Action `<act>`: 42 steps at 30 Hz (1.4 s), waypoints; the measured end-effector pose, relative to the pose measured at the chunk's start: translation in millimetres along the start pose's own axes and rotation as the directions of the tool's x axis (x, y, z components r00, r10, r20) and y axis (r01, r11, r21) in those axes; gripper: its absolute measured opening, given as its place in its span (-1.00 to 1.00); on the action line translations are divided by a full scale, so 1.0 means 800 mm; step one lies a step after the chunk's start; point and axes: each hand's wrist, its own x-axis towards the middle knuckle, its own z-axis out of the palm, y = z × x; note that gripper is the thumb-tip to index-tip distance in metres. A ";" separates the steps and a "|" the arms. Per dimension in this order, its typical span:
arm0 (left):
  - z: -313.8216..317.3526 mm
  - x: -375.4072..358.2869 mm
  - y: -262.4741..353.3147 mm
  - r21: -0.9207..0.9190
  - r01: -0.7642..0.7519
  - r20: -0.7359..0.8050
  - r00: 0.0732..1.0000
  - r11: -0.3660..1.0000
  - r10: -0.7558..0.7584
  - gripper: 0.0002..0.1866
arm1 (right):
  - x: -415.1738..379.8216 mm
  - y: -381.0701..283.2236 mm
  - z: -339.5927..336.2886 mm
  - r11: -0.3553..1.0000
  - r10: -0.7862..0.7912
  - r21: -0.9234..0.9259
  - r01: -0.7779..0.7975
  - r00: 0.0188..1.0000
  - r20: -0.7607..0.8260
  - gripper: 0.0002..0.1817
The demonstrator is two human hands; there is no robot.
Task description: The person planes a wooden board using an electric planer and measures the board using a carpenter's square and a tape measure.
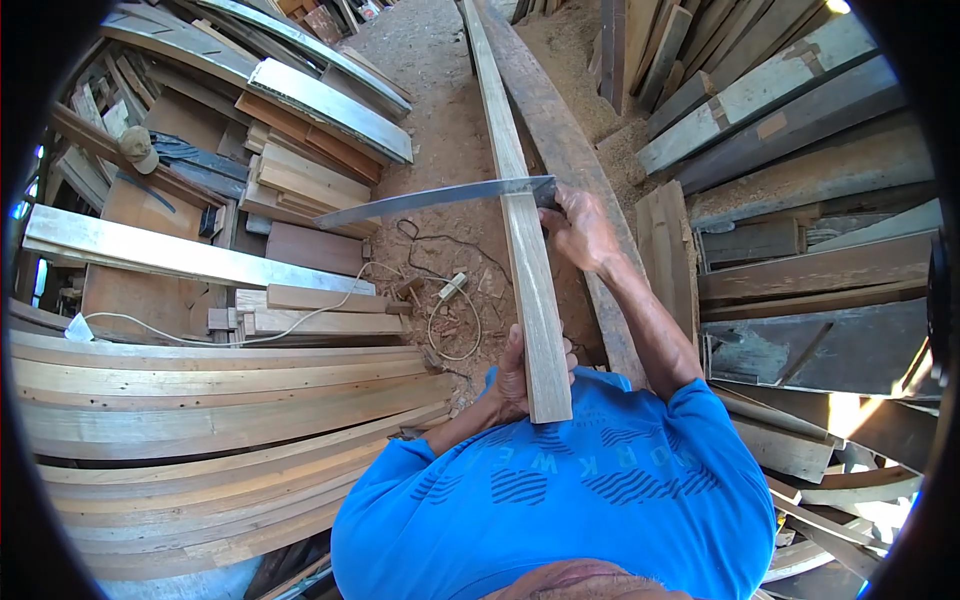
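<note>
A long wooden board (535, 300) runs from close to my chest away into the distance. My left hand (515, 372) is wrapped round its near end from below, with fingertips showing at the right edge. In my right hand (582, 232) is the handle of a handsaw (430, 198), fingers closed round it just right of the board. The saw's blade lies across the board's top face and points left, its tip out over the floor. Part of the handle is hidden by my fingers.
A long, worn plank (560, 110) stands beside the board on the right. Stacked lumber (220, 400) fills the left side, and more boards (800, 130) lean at the right. On the sawdust-covered floor lie a cable and a white power strip (452, 287).
</note>
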 end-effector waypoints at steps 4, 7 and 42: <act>0.000 0.001 0.000 0.027 -0.008 -0.005 1.000 1.000 0.008 -0.22 | 0.086 0.045 0.011 0.996 -0.062 -0.072 0.054 0.992 -0.113 -0.81; 0.010 0.000 0.002 0.019 0.000 -0.013 1.000 1.000 0.000 -0.23 | 0.134 0.071 0.020 0.997 -0.077 -0.026 0.075 0.992 -0.099 -0.79; 0.226 0.107 0.023 0.041 -0.170 0.433 0.891 0.985 0.136 -0.36 | -0.142 0.243 -0.004 0.934 0.054 -0.345 -0.094 0.991 -0.125 -0.58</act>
